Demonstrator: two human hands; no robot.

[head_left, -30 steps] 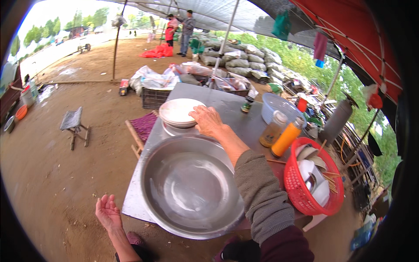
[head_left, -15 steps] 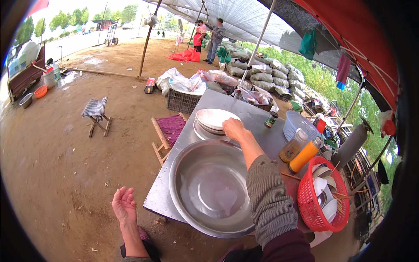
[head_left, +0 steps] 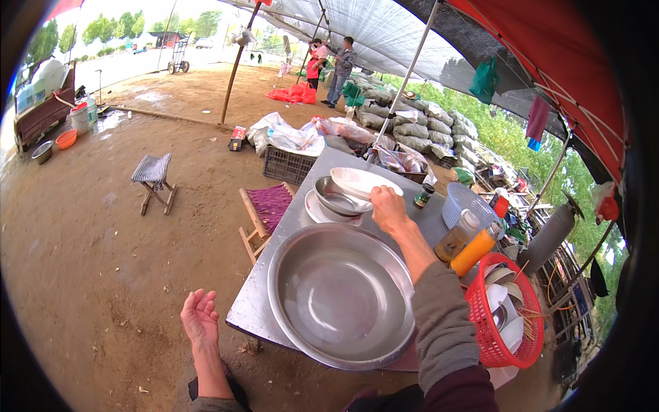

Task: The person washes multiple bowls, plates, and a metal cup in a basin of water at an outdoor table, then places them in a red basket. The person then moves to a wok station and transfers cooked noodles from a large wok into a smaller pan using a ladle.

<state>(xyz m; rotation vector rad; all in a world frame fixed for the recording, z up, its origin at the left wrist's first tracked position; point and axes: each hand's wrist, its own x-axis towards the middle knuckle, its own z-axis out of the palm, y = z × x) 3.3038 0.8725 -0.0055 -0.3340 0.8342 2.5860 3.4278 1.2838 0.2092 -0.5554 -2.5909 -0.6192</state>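
My right hand (head_left: 391,211) grips the near right rim of a white oval dish (head_left: 364,180), tilted above a stack at the table's far end. Beneath it a metal bowl (head_left: 336,196) rests on white plates (head_left: 317,209), whose rims show at the left. A large steel basin (head_left: 336,295) with a little clear liquid in it stands on the metal table (head_left: 257,302), just nearer than the stack. Off the table's left edge hangs my left hand (head_left: 199,316), palm up, fingers loosely curled and apart, holding nothing.
Right of the basin stand a red basket (head_left: 487,336) of bowls and chopsticks, an orange bottle (head_left: 473,250), a clear bottle (head_left: 456,237), a small dark jar (head_left: 423,196) and a blue basket (head_left: 473,206). Folding stools (head_left: 268,206) sit left. Two people stand far off.
My right hand has drawn the white dish up and to the right off the stack, uncovering the metal bowl. The left hand has barely moved.
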